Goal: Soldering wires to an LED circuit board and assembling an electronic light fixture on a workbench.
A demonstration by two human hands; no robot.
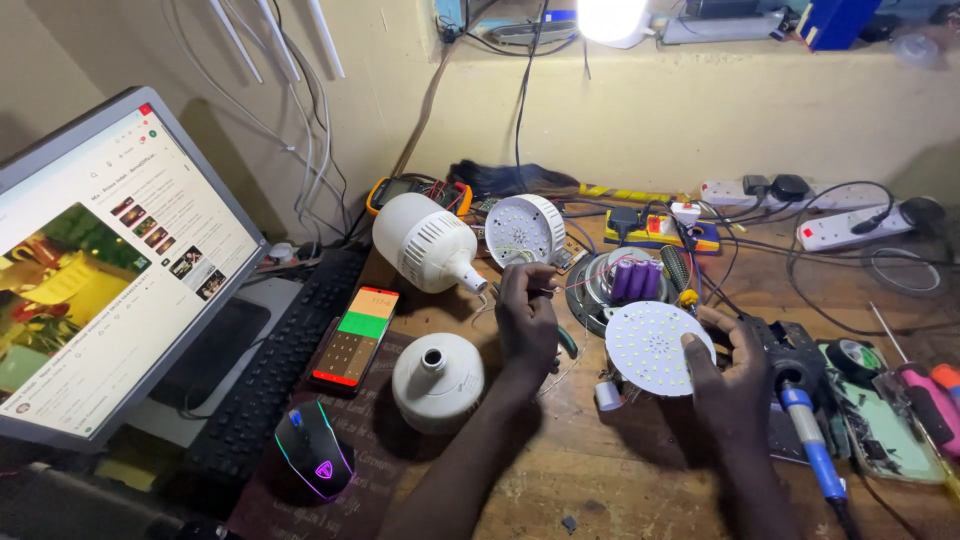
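Head view: right hand (735, 370) grips a round white LED disc (657, 347) by its right edge, face tilted up-left. Left hand (527, 315) pinches thin wires (548, 290) just left of the disc, w/ green-handled cutters (567, 342) under it. Disc lies btwn both hands, closer to the right one.

In my right grip (735, 375) I hold a round white LED board (658, 347), tilted face-up just right of the frame's centre, dotted with small diodes. My left grip (527, 315) pinches thin wires (540, 268) at centre frame, just below a white ribbed lamp head (524, 229).
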